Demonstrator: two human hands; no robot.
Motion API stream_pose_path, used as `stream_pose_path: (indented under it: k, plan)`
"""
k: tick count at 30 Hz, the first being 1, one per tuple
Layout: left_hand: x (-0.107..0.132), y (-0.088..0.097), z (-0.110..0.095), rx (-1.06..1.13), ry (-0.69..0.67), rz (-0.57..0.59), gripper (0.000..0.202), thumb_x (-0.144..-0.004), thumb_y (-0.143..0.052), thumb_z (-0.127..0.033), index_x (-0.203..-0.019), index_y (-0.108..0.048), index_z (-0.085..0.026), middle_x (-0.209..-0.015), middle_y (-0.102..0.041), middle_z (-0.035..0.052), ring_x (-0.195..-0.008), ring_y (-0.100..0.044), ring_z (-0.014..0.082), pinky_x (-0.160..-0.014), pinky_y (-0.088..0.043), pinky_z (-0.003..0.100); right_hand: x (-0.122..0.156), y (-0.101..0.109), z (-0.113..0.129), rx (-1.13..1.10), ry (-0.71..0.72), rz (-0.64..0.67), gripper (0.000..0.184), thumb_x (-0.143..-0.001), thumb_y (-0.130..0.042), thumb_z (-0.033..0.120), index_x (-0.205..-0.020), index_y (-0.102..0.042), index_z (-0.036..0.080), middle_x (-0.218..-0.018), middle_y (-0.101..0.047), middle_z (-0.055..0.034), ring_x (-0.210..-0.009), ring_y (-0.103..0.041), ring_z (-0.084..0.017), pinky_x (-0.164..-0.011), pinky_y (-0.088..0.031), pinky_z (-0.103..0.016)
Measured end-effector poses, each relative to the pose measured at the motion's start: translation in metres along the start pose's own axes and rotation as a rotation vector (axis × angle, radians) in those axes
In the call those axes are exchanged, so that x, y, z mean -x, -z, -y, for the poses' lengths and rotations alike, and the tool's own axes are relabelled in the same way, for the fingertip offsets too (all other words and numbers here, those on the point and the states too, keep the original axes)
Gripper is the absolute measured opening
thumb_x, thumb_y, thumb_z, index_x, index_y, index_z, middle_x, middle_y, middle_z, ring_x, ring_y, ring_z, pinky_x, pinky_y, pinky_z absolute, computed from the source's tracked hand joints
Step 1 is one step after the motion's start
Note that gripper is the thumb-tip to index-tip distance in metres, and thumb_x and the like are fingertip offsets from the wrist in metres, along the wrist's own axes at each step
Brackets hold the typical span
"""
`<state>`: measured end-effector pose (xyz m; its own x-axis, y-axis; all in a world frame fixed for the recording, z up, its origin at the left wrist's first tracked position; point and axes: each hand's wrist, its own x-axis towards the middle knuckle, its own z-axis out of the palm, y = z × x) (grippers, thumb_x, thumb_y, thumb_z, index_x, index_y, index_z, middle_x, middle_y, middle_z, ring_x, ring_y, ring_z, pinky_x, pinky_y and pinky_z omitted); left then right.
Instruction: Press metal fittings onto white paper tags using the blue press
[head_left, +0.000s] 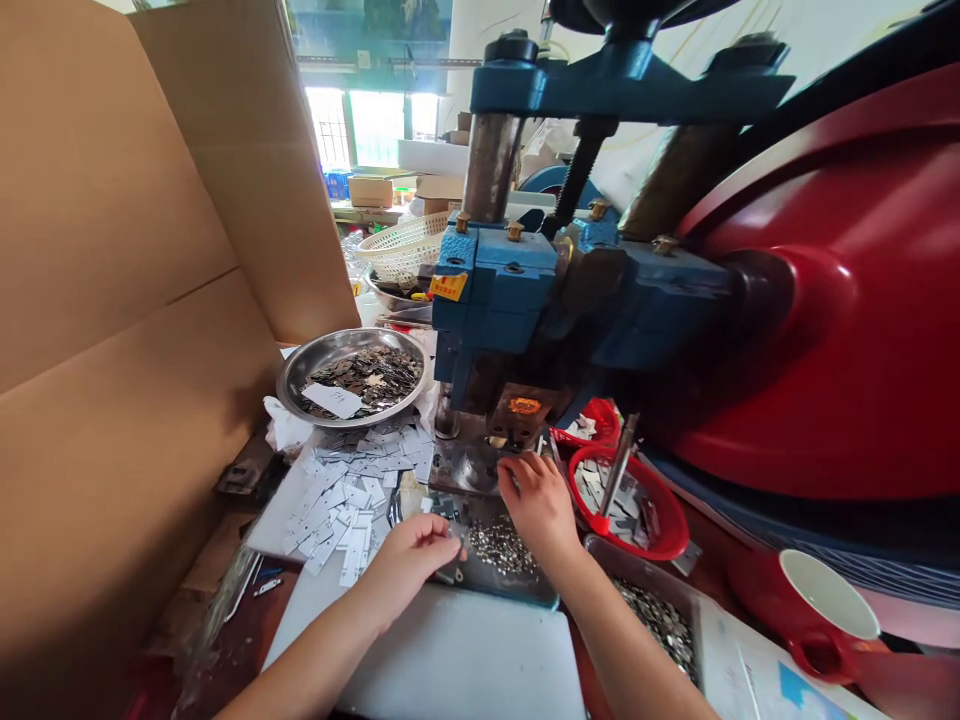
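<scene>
In the head view my left hand (414,552) is closed, thumb against fingers, over the near side of a dark tray (487,580). Whatever it pinches is too small to make out. A pile of tiny shiny metal parts (504,546) lies in that tray, between my hands. My right hand (541,505) has its fingers curled at the front of the press's metal base (466,468), below the tool head (523,405). Its fingertips are partly hidden, so anything in them cannot be seen. The blue press (495,290) stands straight ahead.
Flat pale metal plates (356,515) lie scattered at left, beneath a steel bowl (289,395) of dark pieces. Red baskets (679,540) of plates and a bin (694,610) of small parts stand right. A red mug (780,610), large red wheel (862,300) and cardboard (112,300) flank the bench.
</scene>
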<state>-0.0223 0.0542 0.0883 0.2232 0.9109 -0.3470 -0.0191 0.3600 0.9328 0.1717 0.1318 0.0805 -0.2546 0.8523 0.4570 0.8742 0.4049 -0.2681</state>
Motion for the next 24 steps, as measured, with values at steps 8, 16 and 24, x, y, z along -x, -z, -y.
stream_pose_path:
  k: [8,16,24]
  plan:
    - [-0.006,0.008,-0.008,-0.226,-0.154,-0.188,0.019,-0.071,-0.057,-0.030,-0.081,-0.067,-0.017,-0.079,-0.056,0.0015,-0.069,-0.049,0.0154,-0.065,-0.036,0.027,-0.009,0.003,0.001,0.146,0.077,0.010,0.027,-0.089,-0.047,0.033,-0.104,-0.068,0.026,-0.095,-0.064,-0.0076,-0.094,-0.051,-0.027,-0.078,-0.041,-0.039]
    - [-0.010,0.003,-0.008,0.166,-0.075,0.054,0.015,-0.065,-0.047,-0.019,-0.074,-0.058,-0.015,-0.069,-0.058,0.0013,-0.064,-0.052,0.0138,-0.062,-0.040,0.027,0.010,-0.003,-0.001,0.037,0.062,0.013,0.032,-0.092,-0.044,0.033,-0.114,-0.063,0.022,-0.118,-0.059,-0.0086,-0.110,-0.049,-0.027,-0.089,-0.043,-0.043]
    - [-0.013,0.001,-0.006,-0.066,-0.095,0.021,0.018,-0.080,-0.055,-0.035,-0.082,-0.055,-0.016,-0.063,-0.055,-0.0014,-0.060,-0.054,0.0135,-0.061,-0.044,0.027,0.006,-0.001,-0.001,0.123,0.065,-0.005,0.031,-0.090,-0.049,0.038,-0.116,-0.062,0.028,-0.118,-0.059,-0.0085,-0.112,-0.047,-0.030,-0.090,-0.040,-0.047]
